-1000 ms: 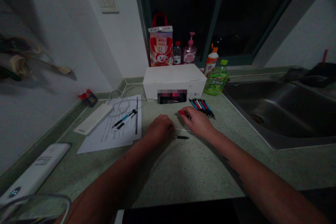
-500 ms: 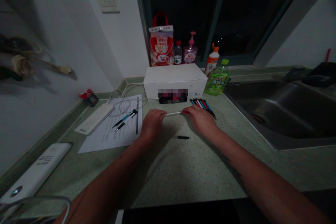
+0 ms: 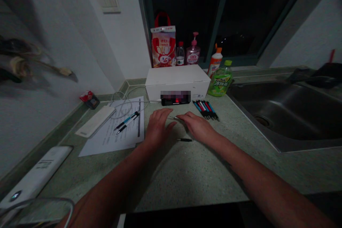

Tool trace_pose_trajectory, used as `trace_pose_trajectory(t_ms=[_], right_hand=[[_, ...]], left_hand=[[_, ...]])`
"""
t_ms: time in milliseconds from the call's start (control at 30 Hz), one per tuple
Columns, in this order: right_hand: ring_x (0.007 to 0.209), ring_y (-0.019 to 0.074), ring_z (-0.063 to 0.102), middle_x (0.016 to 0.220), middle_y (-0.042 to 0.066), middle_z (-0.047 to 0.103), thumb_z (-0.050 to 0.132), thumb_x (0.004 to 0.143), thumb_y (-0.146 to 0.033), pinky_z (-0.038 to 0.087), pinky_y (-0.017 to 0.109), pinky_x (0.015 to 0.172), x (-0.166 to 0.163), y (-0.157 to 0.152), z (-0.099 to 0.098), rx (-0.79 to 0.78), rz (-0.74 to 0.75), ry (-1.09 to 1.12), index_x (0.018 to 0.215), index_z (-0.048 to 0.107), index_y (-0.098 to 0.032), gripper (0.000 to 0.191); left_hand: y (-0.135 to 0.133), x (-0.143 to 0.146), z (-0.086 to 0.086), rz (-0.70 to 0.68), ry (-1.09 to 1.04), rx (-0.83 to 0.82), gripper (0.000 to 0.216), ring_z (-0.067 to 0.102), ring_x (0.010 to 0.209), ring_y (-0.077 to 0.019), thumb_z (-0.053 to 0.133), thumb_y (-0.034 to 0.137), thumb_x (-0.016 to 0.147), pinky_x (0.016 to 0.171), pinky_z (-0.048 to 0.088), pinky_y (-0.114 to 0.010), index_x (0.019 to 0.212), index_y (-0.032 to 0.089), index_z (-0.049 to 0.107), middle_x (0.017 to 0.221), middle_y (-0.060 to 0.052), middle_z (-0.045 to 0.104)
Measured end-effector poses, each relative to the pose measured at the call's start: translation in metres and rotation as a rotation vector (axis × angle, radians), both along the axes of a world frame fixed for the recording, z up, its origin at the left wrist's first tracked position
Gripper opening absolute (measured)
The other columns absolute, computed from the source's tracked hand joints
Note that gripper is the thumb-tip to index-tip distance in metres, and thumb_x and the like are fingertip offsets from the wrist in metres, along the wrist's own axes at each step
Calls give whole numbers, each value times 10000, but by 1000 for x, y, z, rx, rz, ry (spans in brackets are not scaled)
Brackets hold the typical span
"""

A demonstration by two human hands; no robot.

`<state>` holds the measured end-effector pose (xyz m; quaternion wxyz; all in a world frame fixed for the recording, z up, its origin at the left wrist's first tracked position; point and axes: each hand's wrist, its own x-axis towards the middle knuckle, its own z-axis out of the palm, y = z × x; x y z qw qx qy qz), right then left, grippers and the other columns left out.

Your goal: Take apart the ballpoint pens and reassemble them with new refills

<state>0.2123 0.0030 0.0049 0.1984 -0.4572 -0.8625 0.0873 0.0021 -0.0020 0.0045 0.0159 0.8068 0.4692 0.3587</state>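
Half a second ago I had a white rod stretched between both hands, its red end at the right; now the hands have drawn closer, and neither the long rod nor the red shows. My left hand (image 3: pixel 157 124) has its grip spread, thumb well off the fingers, with nothing clearly in it. My right hand (image 3: pixel 199 126) has its grip pinched at the fingertips on a thin piece (image 3: pixel 175 117), whose tip points toward the left fingers; whether it touches them I can't tell. As I judge it, the right alone now carries the piece, and the pen work is partway along. The black pen part (image 3: pixel 185 140) lies where it was, on the bench (image 3: pixel 184 174) just below the gap between the hands. Ahead, the phone (image 3: pixel 175 100) against the box (image 3: pixel 177 76) limits my reach; the row of pens (image 3: pixel 205 109) lies just beyond the right hand, and the sink (image 3: pixel 256 101) drops away farther right. Toward the front edge I have open room.
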Motion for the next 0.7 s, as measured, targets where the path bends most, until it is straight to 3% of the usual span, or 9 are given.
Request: trace_pose_trajectory(t_ms=[67, 200, 300, 400, 567, 700], right_hand=[[1018, 209, 616, 1139, 70, 606, 481, 980, -45, 462, 274, 861, 3, 3, 0, 17, -39, 23, 1358, 587, -225, 432], [1028, 223, 614, 1169, 85, 601, 461, 963, -28, 471, 300, 879, 7, 7, -1, 50, -93, 70, 1336, 591, -198, 430], [1031, 229, 613, 1176, 87, 604, 461, 951, -22, 478, 308, 876, 9, 7, -1, 71, -105, 86, 1314, 598, -192, 424], [1026, 237, 616, 1168, 84, 610, 472, 939, -14, 485, 311, 854, 10, 7, 0, 99, -104, 74, 1301, 607, -185, 422], [1005, 237, 626, 1172, 67, 617, 483, 937, -16, 492, 303, 796, 10, 5, 4, 113, -105, 35, 1288, 616, -215, 425], [1004, 234, 627, 1173, 60, 615, 479, 940, -17, 495, 303, 783, 8, 4, 6, 110, -92, 22, 1282, 616, -231, 425]], left_hand=[[-3, 2, 0, -87, 13, 45, 294, 582, 1100, -252, 653, 344, 920, 961, 441, -411, 1172, 192, 655, 1165, -89, 678], [-10, 10, -2, -390, 179, -90, 201, 600, 1001, -234, 712, 375, 872, 877, 439, -385, 986, 210, 706, 1029, -47, 692], [-11, 14, -5, -433, 245, -164, 105, 594, 1010, -243, 722, 294, 855, 878, 427, -390, 911, 206, 713, 1028, -39, 689], [-7, 12, -5, -341, 194, -197, 57, 602, 985, -245, 679, 222, 873, 869, 431, -389, 910, 184, 702, 1009, -49, 699], [4, -3, 0, 56, -131, -250, 185, 636, 967, -250, 556, 245, 940, 877, 464, -379, 1024, 161, 698, 1018, -84, 714], [6, -9, 3, 140, -206, -245, 230, 642, 994, -238, 524, 246, 945, 926, 466, -365, 1060, 183, 712, 1055, -74, 717]])
